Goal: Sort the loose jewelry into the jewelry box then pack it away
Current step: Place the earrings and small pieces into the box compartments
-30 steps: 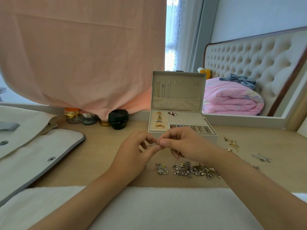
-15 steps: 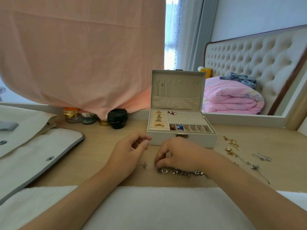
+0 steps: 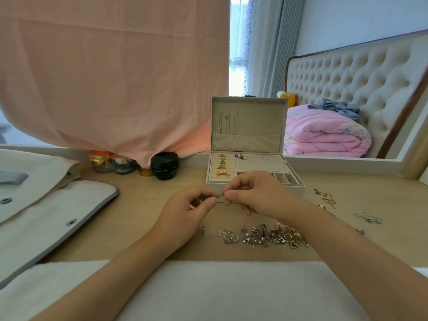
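An open beige jewelry box (image 3: 294, 188) stands at the middle of the wooden table, lid upright, with gold rings in its left slots and a red earring on its perforated panel. Just in front of the box, my left hand (image 3: 187, 210) and my right hand (image 3: 259, 193) meet fingertip to fingertip above the table. Between them they pinch a tiny silver earring (image 3: 221, 194). A pile of loose jewelry (image 3: 266, 235) lies on the table below my right hand. One small stud (image 3: 203, 230) lies apart at the pile's left.
Gold pieces (image 3: 325, 198) and silver pieces (image 3: 368, 217) lie to the right of the box. Several jars (image 3: 165, 165) stand at the back left under a hanging pink cloth (image 3: 111, 72). A white garment (image 3: 46, 205) covers the table's left side. A white towel (image 3: 208, 290) lies along the near edge.
My right hand rose from the jewelry pile with a small earring and met my left hand in front of the box.
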A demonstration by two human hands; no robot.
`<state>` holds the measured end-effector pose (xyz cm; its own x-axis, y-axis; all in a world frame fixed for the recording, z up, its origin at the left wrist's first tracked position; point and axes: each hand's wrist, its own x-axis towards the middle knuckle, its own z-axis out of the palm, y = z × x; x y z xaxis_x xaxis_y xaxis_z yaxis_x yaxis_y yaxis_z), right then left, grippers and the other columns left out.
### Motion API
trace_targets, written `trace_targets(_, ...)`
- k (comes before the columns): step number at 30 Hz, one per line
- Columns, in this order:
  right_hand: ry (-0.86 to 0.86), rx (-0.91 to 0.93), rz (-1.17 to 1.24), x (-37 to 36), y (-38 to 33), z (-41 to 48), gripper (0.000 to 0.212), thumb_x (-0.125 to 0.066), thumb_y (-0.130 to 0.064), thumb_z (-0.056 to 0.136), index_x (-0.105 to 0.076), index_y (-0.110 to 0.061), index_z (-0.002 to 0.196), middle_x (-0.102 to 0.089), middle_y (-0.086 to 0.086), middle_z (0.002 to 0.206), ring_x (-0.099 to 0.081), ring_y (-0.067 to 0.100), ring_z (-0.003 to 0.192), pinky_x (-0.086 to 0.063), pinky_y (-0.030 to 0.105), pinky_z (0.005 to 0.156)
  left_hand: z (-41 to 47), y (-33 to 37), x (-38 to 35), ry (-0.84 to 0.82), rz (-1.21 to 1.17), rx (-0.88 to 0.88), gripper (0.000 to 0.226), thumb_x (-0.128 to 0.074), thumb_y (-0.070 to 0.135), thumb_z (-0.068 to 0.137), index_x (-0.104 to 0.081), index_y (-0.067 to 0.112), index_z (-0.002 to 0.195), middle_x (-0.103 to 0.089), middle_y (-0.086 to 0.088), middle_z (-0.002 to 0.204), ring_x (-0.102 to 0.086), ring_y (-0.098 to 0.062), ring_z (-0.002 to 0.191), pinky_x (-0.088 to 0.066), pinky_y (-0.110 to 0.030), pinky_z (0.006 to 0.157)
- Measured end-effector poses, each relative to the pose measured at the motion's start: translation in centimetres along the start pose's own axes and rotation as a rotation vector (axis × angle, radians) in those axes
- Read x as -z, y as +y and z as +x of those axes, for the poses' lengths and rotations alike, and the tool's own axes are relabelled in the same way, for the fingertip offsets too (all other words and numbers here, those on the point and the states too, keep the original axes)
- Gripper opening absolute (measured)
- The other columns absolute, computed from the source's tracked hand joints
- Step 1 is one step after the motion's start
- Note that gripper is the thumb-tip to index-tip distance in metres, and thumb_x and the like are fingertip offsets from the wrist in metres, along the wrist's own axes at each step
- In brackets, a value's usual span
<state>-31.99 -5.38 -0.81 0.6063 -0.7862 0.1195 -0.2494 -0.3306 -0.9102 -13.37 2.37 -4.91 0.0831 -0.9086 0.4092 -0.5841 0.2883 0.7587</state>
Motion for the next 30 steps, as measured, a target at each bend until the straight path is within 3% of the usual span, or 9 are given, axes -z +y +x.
trace_targets(5,-0.023,-0.010,0.056,-0.3,0.2,0.0,0.006,-0.071,-0.005,0.090,-0.074,-0.010,0.087,-0.073,0.007,0.074,-0.044,0.011,0.043,-0.037,0.016,0.042,0.2,0.3,-0.5,0.035,0.011,0.016,0.011,-0.073,0.043,0.084,-0.072,0.036,0.091,-0.064,0.019,0.075,-0.053,-0.001,0.066,-0.041,-0.013,0.059)
trace_targets(13,-0.142,-0.009,-0.034,0.0,1.1,0.4,0.016,-0.070,-0.004,0.091,-0.067,-0.016,0.101,-0.075,0.003,0.083,-0.050,0.014,0.045,-0.042,0.018,0.047,0.2,-0.3,0.0,-0.004,0.110,-0.026,0.014,-0.070,0.029,0.091,-0.069,0.042,0.086,-0.066,0.019,0.080,-0.057,-0.005,0.077,-0.042,-0.012,0.066)
trace_targets(16,-0.128,0.007,-0.375,0.3,1.2,0.3,0.019,-0.075,-0.012,0.087,-0.073,-0.025,0.100,-0.071,-0.006,0.086,-0.054,-0.002,0.054,-0.044,0.016,0.060,0.1,-0.4,0.4,-0.037,0.230,-0.039,0.011,-0.066,0.032,0.093,-0.066,0.043,0.091,-0.063,0.019,0.086,-0.057,-0.003,0.082,-0.043,-0.012,0.070)
trace_targets(19,-0.279,0.000,-0.632,-0.1,0.7,-0.2,0.016,-0.077,-0.024,0.086,-0.078,-0.035,0.098,-0.069,-0.017,0.090,-0.056,-0.012,0.067,-0.038,0.006,0.064,0.1,-0.4,1.0,-0.139,0.474,-0.102,0.011,-0.060,0.037,0.096,-0.067,0.041,0.104,-0.056,0.022,0.092,-0.052,-0.002,0.085,-0.044,-0.015,0.076)
trace_targets(24,-0.358,0.009,-0.702,-0.8,0.3,-0.2,0.014,-0.076,-0.028,0.087,-0.079,-0.033,0.099,-0.066,-0.021,0.087,-0.056,-0.013,0.075,-0.037,0.005,0.064,0.1,-0.3,1.1,-0.250,0.626,-0.183,0.017,-0.056,0.041,0.098,-0.066,0.040,0.111,-0.052,0.023,0.097,-0.046,-0.001,0.086,-0.039,-0.013,0.072)
trace_targets(30,-0.328,-0.003,-0.776,-0.2,0.4,-0.2,0.007,-0.073,-0.034,0.089,-0.077,-0.035,0.095,-0.065,-0.021,0.090,-0.056,-0.010,0.076,-0.036,0.011,0.064,0.1,-0.3,0.9,-0.286,0.593,-0.137,0.019,-0.055,0.040,0.099,-0.066,0.042,0.114,-0.053,0.023,0.099,-0.047,0.006,0.084,-0.041,-0.013,0.073)
